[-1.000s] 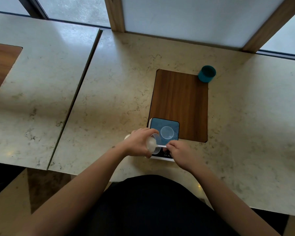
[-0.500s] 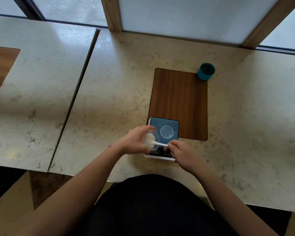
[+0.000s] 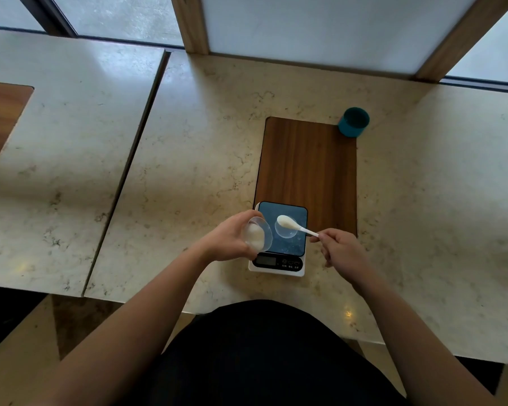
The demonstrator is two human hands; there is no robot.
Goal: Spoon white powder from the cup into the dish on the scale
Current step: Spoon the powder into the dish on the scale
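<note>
My left hand (image 3: 228, 238) grips a clear plastic cup (image 3: 257, 234) with white powder in it, tilted toward the right, at the left edge of the scale (image 3: 279, 244). My right hand (image 3: 339, 249) pinches the handle of a white spoon (image 3: 294, 225). The spoon's bowl carries white powder and hovers over the clear round dish (image 3: 286, 230), which sits on the scale's dark blue platform. The scale's display faces me at its near edge.
The scale stands at the near end of a wooden inlay (image 3: 308, 165) in the marble table (image 3: 188, 159). A teal cup (image 3: 354, 122) stands at the inlay's far right corner. A seam (image 3: 129, 171) divides this table from another on the left.
The spoon has come out of the cup and moved right, now over the dish with powder in it. My right hand shifted right; my left hand still holds the tilted cup.
</note>
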